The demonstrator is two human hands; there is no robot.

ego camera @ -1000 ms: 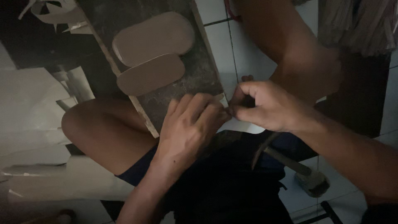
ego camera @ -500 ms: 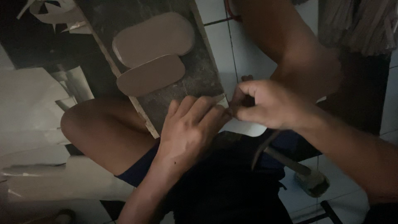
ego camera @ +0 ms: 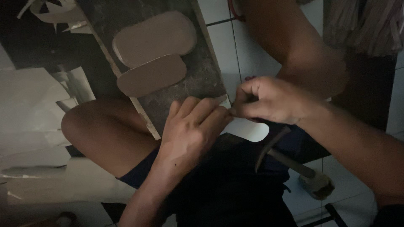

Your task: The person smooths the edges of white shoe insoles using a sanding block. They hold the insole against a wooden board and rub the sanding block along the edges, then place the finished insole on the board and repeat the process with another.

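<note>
The left hand [ego camera: 191,130] is lying just left of centre, palm down, its fingers curled and pressing on the near corner of the dark board [ego camera: 168,54], with the fingertips meeting the right hand [ego camera: 269,101]. The right hand, just right of centre, is closing into a pinch, thumb against bent fingers, on something too small and dark to make out. The white sole-shaped piece [ego camera: 248,128] is lying directly under where the two hands meet, poking out below them toward the lower right, its rounded end free; both hands are touching or just above it.

At the far left, pale paper sheets [ego camera: 29,126] are spreading across the floor. On the board in the upper middle, two tan sole cutouts [ego camera: 151,54] are lying side by side. Lower right, a hammer [ego camera: 294,166] is resting on the white tiles [ego camera: 227,33].

Compared with half a second ago, both hands are holding almost the same places, the pinch unchanged and the white piece unmoved.
</note>
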